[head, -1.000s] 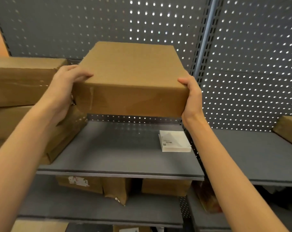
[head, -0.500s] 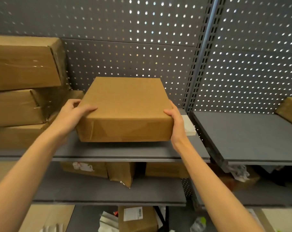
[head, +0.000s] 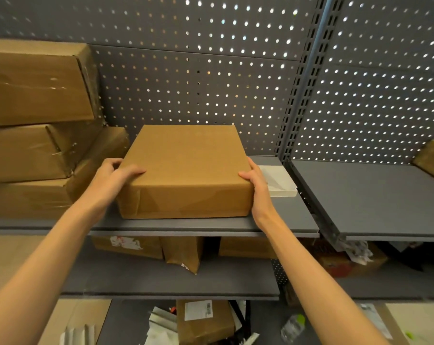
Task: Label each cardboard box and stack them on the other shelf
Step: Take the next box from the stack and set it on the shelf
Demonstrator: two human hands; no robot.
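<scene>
Nearest the camera, two bare forearms reach up and forward from the bottom corners of the view. Below them, on the lowest level, lies a small brown cardboard box with a white barcode label among loose white papers and packaging.

The left hand grasps the near left corner of the plain brown rectangular cardboard box, thumb laid over the top edge and fingers curled round the side. The right hand holds the near right corner the same way, thumb on top, palm against the side wall. Both grips are closed on the box.

The box lies flat on the dark grey metal shelf, its front face close to the shelf's front edge (no label shows on the faces in view). Just right of it, partly hidden behind the right hand, a flat white pad of labels lies on the same shelf.

To the left, touching or nearly touching the box's far corner, stands a stack of three larger brown cardboard boxes wrapped in clear tape. Across the upright post, a neighbouring dark grey shelf carries another brown cardboard box at the right edge. Behind everything runs a grey perforated metal back panel, light showing through its holes.
</scene>
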